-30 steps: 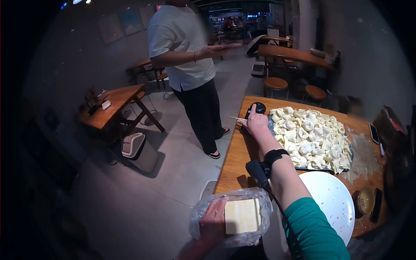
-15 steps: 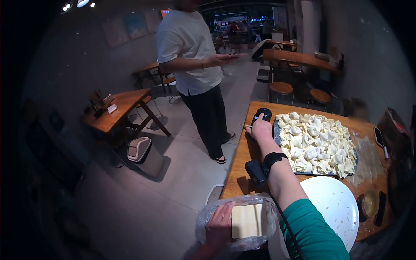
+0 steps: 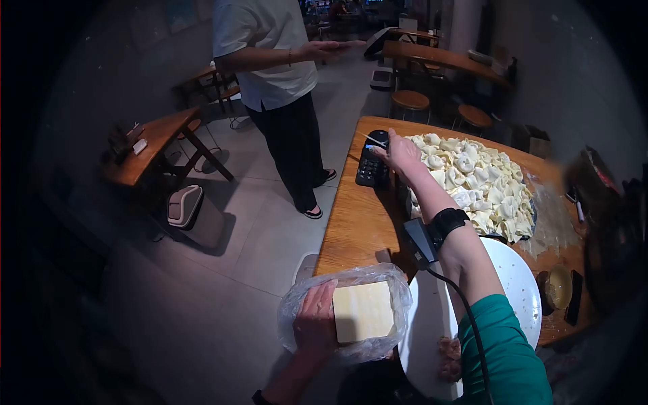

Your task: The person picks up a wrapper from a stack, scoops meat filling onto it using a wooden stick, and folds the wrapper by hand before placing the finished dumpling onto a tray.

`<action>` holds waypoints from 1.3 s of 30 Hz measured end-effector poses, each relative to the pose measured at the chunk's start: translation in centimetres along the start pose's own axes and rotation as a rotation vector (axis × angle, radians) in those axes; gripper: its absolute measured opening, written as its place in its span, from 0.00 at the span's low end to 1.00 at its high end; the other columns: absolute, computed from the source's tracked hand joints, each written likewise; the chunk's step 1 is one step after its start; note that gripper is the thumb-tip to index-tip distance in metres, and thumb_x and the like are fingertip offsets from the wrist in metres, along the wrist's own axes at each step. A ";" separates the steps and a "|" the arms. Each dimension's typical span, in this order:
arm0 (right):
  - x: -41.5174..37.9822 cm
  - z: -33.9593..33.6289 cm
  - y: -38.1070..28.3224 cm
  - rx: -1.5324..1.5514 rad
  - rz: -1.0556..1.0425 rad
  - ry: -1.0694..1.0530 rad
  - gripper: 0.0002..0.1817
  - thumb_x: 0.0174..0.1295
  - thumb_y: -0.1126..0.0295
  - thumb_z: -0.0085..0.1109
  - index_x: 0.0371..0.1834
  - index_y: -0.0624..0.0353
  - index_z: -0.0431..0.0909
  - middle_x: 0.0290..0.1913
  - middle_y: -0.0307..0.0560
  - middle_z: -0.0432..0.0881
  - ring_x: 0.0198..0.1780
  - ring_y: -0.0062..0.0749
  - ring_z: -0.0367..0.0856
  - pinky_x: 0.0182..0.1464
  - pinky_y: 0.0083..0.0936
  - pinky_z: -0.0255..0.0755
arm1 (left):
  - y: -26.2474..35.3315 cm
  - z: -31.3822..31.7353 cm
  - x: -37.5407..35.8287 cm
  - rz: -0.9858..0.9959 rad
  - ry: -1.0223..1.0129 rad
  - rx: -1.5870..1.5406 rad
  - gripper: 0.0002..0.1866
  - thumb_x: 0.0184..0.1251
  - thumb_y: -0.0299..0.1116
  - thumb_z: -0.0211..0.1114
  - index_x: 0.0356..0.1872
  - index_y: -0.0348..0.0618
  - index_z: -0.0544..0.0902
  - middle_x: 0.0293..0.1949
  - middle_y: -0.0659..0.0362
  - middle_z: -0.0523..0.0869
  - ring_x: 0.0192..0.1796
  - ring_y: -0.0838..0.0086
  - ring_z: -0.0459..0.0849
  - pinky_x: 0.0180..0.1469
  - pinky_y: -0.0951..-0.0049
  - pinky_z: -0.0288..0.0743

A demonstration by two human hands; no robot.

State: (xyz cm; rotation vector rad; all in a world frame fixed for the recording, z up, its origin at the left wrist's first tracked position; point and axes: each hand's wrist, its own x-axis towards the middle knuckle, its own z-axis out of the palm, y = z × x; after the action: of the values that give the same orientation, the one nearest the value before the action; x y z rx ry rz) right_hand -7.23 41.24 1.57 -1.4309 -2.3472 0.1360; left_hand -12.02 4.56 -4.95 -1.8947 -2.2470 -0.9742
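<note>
The left hand point(image 3: 316, 322) grips a clear bag point(image 3: 347, 312) holding a pale stack of wrappers point(image 3: 363, 311), fingers wrapped around its near side, held off the table point(image 3: 358, 223) edge. The right hand point(image 3: 402, 152) reaches far forward, its fingers pinched on a thin stick point(image 3: 373, 140), with a black handset point(image 3: 372, 164) lying just left of them. Just right of those fingers sits a tray point(image 3: 532, 217) heaped with folded dumplings point(image 3: 472, 183), so a large batch looks finished. Nearer the body, a white plate point(image 3: 520, 287) looks bare, and the wrapper stack looks thick, so plenty seems left to fold. A person in a white shirt point(image 3: 263, 47) stands well beyond the table.
</note>
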 end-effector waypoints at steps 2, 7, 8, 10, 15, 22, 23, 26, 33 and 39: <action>0.1 -0.6 1.8 0.146 -0.023 -0.037 0.24 0.57 0.50 0.58 0.46 0.58 0.76 0.33 0.53 0.83 0.37 0.44 0.83 0.40 0.36 0.74 | -0.1 0.1 0.0 -0.003 -0.002 -0.006 0.23 0.56 0.31 0.57 0.53 0.28 0.73 0.49 0.45 0.79 0.55 0.54 0.76 0.58 0.62 0.69; 0.3 1.8 1.7 0.354 -0.134 -0.040 0.14 0.61 0.59 0.53 0.30 0.57 0.81 0.26 0.48 0.82 0.30 0.38 0.82 0.35 0.33 0.72 | -0.2 0.1 0.0 -0.024 -0.022 -0.021 0.24 0.56 0.32 0.56 0.54 0.29 0.72 0.50 0.44 0.78 0.56 0.54 0.75 0.59 0.61 0.67; 0.1 2.3 1.3 0.393 -0.181 -0.053 0.14 0.62 0.59 0.51 0.29 0.57 0.80 0.25 0.49 0.82 0.29 0.40 0.81 0.35 0.33 0.72 | -0.2 0.1 0.0 -0.028 -0.030 -0.027 0.24 0.57 0.32 0.56 0.54 0.29 0.72 0.50 0.44 0.78 0.56 0.54 0.75 0.59 0.61 0.67; 0.0 2.6 0.5 0.395 -0.171 -0.095 0.15 0.62 0.57 0.49 0.32 0.55 0.80 0.29 0.50 0.82 0.35 0.44 0.81 0.40 0.37 0.72 | -0.1 0.2 -0.1 -0.038 -0.039 -0.034 0.24 0.57 0.32 0.56 0.55 0.30 0.72 0.50 0.44 0.78 0.56 0.54 0.75 0.60 0.61 0.67; -0.4 2.2 -0.8 0.343 -0.186 -0.068 0.15 0.63 0.56 0.47 0.36 0.54 0.80 0.34 0.55 0.82 0.42 0.51 0.80 0.45 0.43 0.72 | -0.3 0.4 -0.2 -0.083 -0.047 -0.054 0.23 0.60 0.34 0.54 0.54 0.29 0.71 0.52 0.42 0.76 0.56 0.51 0.74 0.58 0.61 0.68; -0.5 1.3 0.1 0.311 -0.164 -0.073 0.14 0.62 0.57 0.48 0.37 0.52 0.80 0.34 0.54 0.83 0.41 0.50 0.81 0.45 0.43 0.72 | 0.0 0.5 0.0 0.097 0.103 0.071 0.20 0.56 0.26 0.54 0.50 0.24 0.74 0.46 0.41 0.80 0.52 0.52 0.79 0.53 0.62 0.73; -0.3 1.6 0.6 0.297 -0.155 -0.069 0.14 0.62 0.57 0.48 0.37 0.52 0.80 0.34 0.54 0.83 0.41 0.50 0.81 0.45 0.43 0.72 | 0.2 0.3 -0.2 0.081 0.101 0.074 0.20 0.56 0.25 0.54 0.50 0.24 0.74 0.46 0.41 0.80 0.52 0.52 0.79 0.53 0.62 0.73; -0.2 1.4 1.6 0.353 -0.109 -0.058 0.17 0.63 0.58 0.45 0.29 0.57 0.78 0.23 0.46 0.80 0.31 0.38 0.81 0.37 0.34 0.72 | 0.0 0.3 -0.2 0.062 0.054 0.114 0.23 0.53 0.29 0.59 0.50 0.24 0.74 0.47 0.43 0.80 0.53 0.54 0.79 0.55 0.62 0.72; 0.4 2.7 1.9 0.419 -0.183 -0.046 0.17 0.65 0.59 0.46 0.30 0.59 0.78 0.22 0.44 0.80 0.30 0.34 0.81 0.36 0.29 0.72 | -0.5 0.6 -0.4 0.049 0.025 0.095 0.23 0.55 0.29 0.56 0.52 0.24 0.73 0.49 0.42 0.79 0.55 0.53 0.76 0.58 0.62 0.69; 0.2 3.3 0.5 0.513 -0.203 -0.149 0.17 0.65 0.56 0.44 0.31 0.55 0.79 0.30 0.51 0.82 0.40 0.47 0.81 0.43 0.41 0.71 | -0.3 0.3 -0.1 -0.029 -0.043 0.015 0.24 0.59 0.33 0.53 0.53 0.26 0.71 0.50 0.41 0.77 0.56 0.51 0.74 0.59 0.61 0.66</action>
State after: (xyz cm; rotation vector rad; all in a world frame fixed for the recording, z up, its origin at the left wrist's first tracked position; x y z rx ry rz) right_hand -8.16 42.04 -1.58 -0.9577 -2.3199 0.7498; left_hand -12.15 4.60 -5.38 -1.9004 -2.3045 -0.9266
